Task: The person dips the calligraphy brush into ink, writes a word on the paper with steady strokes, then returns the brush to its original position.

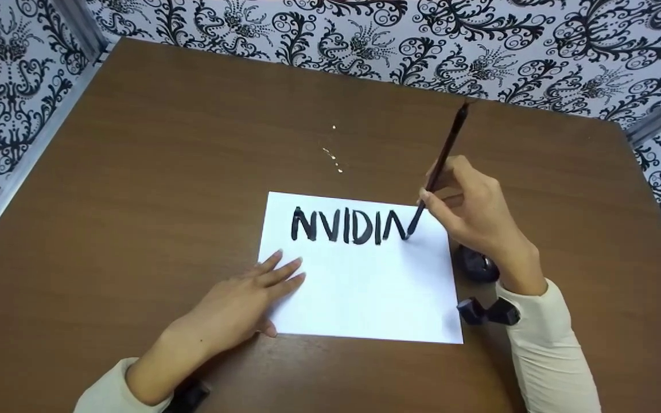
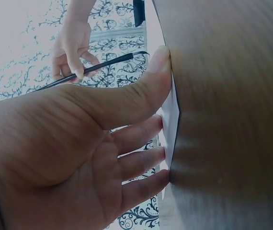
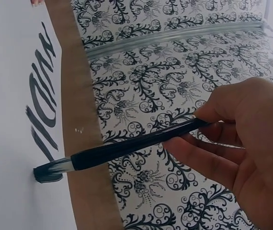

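Black brush (image 1: 438, 172), pinched in right hand (image 1: 471, 209), slanted up-away, tip touching paper (image 1: 365, 298) right of the lettering (image 1: 350, 225); left hand (image 1: 238, 307) lay flat, fingers apparently straight, on paper's left edge.

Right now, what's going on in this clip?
A person is painting black letters on a white sheet of paper that lies on a brown table. The right hand grips a dark brush, its tip touching the paper at the end of the lettering, which reads roughly "NVIDIA" with the last letter unfinished. The left hand lies flat, fingers pressing the sheet's left edge. A small dark object sits by the right wrist; what it is cannot be told.
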Demonstrator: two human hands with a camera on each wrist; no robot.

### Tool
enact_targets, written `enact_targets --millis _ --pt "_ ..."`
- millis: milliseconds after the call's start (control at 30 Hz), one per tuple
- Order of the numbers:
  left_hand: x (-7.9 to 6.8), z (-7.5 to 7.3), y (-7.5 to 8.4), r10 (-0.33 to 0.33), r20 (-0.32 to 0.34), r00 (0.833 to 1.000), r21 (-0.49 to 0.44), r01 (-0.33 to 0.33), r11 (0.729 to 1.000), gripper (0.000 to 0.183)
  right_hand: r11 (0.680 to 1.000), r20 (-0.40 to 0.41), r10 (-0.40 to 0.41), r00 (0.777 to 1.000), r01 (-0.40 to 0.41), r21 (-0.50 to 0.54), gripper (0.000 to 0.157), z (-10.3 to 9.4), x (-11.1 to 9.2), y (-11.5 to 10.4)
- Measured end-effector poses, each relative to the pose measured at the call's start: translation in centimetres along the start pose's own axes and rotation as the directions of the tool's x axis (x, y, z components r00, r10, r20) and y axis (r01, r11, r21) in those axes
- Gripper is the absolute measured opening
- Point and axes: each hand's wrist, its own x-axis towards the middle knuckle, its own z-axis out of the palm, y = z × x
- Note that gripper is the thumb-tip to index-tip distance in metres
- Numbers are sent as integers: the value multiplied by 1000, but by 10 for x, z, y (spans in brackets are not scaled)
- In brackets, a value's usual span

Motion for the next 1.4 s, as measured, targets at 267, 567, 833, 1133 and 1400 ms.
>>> enact_targets --millis 267,567,833,1133,1400 --pt "1 -1 1 0 -7 1000 -4 0 1000 80 998 -85 8 996 -2 70 28 -3 -1 -2" --pt "0 -1 0 11 -10 1000 4 -11 1000 81 992 -69 -17 997 25 122 31 8 0 2" --pt "0 0 0 13 -8 1000 5 -13 1000 81 990 -43 -21 999 26 138 31 10 -1 5" --pt "2 0 0 16 -20 1000 12 -16 1000 81 992 -45 -11 999 16 122 28 9 -1 10" --pt "0 1 1 21 -25 999 18 -21 1000 81 996 -22 0 1000 2 91 27 8 -1 12"
